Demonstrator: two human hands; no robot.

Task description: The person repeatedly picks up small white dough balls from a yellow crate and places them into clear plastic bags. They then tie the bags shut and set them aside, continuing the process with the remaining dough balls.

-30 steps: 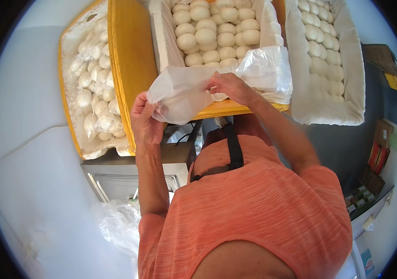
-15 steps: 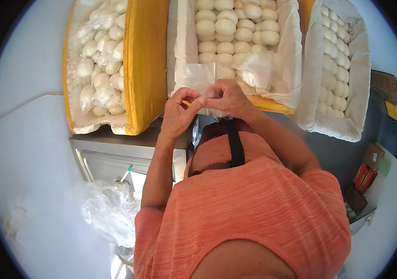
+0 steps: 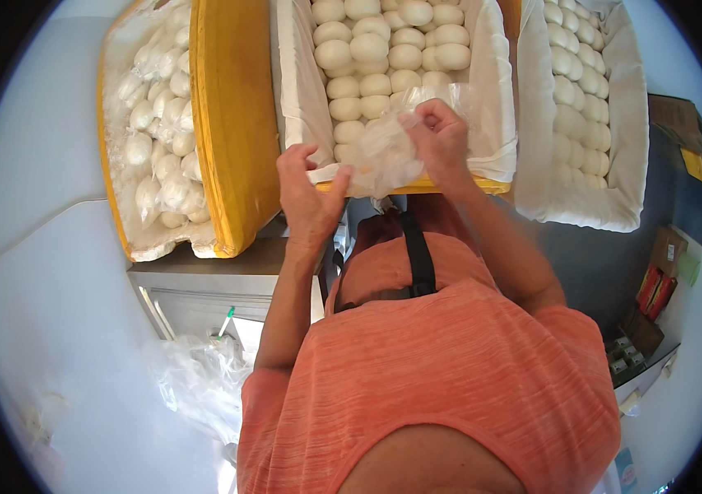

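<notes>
My right hand [image 3: 441,146] pinches the top of a clear plastic bag [image 3: 385,156] over the near end of the middle box. The bag hangs crumpled and loose; whether its mouth is parted I cannot tell. To its left my left hand [image 3: 311,196] is open, thumb and fingers apart, by the box's near left corner. White round buns [image 3: 369,47] fill the middle box in rows, over a white cloth lining [image 3: 492,90]. More clear plastic [image 3: 458,100] lies on the buns just behind my right hand.
At left, a yellow-sided foam box [image 3: 240,123] holds bagged buns [image 3: 166,115]. Another cloth-lined box [image 3: 622,123] of buns stands at right. A heap of plastic bags [image 3: 203,387] lies lower left, beside a metal cabinet [image 3: 195,300]. Cartons [image 3: 668,251] sit at the far right.
My hands have come apart. The right has moved up and right, pulling the plastic bag over the buns, while the left has let go and spread. The boxes sit slightly further left in view.
</notes>
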